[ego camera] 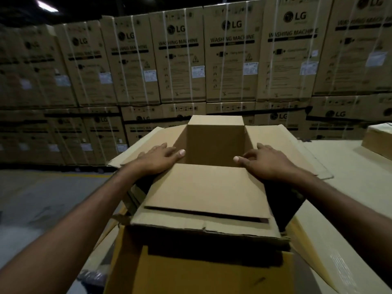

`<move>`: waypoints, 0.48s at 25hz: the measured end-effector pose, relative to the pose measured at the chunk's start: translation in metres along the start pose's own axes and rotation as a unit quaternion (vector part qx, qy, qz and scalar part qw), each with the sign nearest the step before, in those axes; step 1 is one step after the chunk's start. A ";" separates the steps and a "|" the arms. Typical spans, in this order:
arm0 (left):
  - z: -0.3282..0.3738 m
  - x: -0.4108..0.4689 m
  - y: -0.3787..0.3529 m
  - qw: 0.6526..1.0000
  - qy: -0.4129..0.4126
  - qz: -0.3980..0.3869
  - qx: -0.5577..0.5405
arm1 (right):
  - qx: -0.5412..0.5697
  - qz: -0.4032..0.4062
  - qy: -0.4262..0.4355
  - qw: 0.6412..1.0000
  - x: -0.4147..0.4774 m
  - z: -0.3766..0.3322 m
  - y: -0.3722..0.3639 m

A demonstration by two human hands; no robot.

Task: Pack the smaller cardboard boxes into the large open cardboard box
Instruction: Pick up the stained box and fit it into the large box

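A smaller cardboard box (215, 141) stands open-topped in the middle, its far flap upright and the other three flaps spread outward. It sits in the mouth of a large cardboard box (191, 272) below, with dark gaps on both sides. My left hand (157, 160) lies flat on the left flap, thumb at the near left corner of the opening. My right hand (265, 162) presses on the right flap with fingers bent, thumb at the near right corner. Nothing shows inside the smaller box.
A wall of stacked washing machine cartons (191, 60) fills the background. Another cardboard box (377, 141) rests on a pale surface (339, 166) at the right. Grey floor with a yellow line (63, 177) lies to the left.
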State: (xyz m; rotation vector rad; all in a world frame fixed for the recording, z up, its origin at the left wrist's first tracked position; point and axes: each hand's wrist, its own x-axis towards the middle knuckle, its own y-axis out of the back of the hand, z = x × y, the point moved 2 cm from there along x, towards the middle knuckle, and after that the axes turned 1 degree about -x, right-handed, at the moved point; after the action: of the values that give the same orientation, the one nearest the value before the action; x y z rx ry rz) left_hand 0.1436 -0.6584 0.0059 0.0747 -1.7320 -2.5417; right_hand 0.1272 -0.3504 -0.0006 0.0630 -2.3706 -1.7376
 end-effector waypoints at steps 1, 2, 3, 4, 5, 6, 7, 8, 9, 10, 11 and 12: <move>0.003 -0.010 0.003 0.999 0.011 0.019 -0.031 | 0.052 0.017 0.021 0.998 -0.005 0.001 0.006; 0.008 -0.020 0.007 0.997 0.015 0.036 -0.063 | 0.099 0.037 0.043 0.993 -0.010 0.002 0.011; 0.017 -0.032 0.008 0.993 0.011 0.064 -0.099 | 0.134 0.059 0.065 0.987 -0.016 0.008 0.017; 0.030 -0.047 0.005 0.985 0.007 0.099 -0.139 | 0.150 0.086 0.094 0.980 -0.024 0.015 0.024; 0.044 -0.062 0.001 0.974 0.001 0.138 -0.179 | 0.162 0.106 0.121 0.974 -0.032 0.021 0.028; 0.061 -0.078 -0.006 0.963 -0.005 0.171 -0.210 | 0.181 0.120 0.148 0.965 -0.040 0.027 0.030; 0.077 -0.096 -0.017 0.952 -0.009 0.204 -0.226 | 0.202 0.129 0.173 0.955 -0.051 0.034 0.029; 0.093 -0.115 -0.029 0.944 -0.014 0.236 -0.230 | 0.224 0.137 0.195 0.945 -0.062 0.042 0.028; 0.109 -0.136 -0.043 0.936 -0.017 0.268 -0.226 | 0.247 0.138 0.211 0.936 -0.077 0.053 0.026; 0.122 -0.158 -0.056 0.930 -0.017 0.294 -0.218 | 0.269 0.141 0.223 0.926 -0.094 0.062 0.026; 0.134 -0.177 -0.067 0.926 -0.014 0.312 -0.211 | 0.283 0.141 0.233 0.920 -0.111 0.071 0.026; 0.143 -0.197 -0.079 0.924 -0.013 0.323 -0.203 | 0.286 0.144 0.244 0.915 -0.128 0.081 0.024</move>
State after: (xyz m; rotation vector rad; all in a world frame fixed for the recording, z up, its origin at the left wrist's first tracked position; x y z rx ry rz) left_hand 0.3266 -0.4812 -0.0142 -0.4685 -0.9592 -2.3095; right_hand 0.2391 -0.2473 -0.0189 0.1953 -2.2653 -0.7422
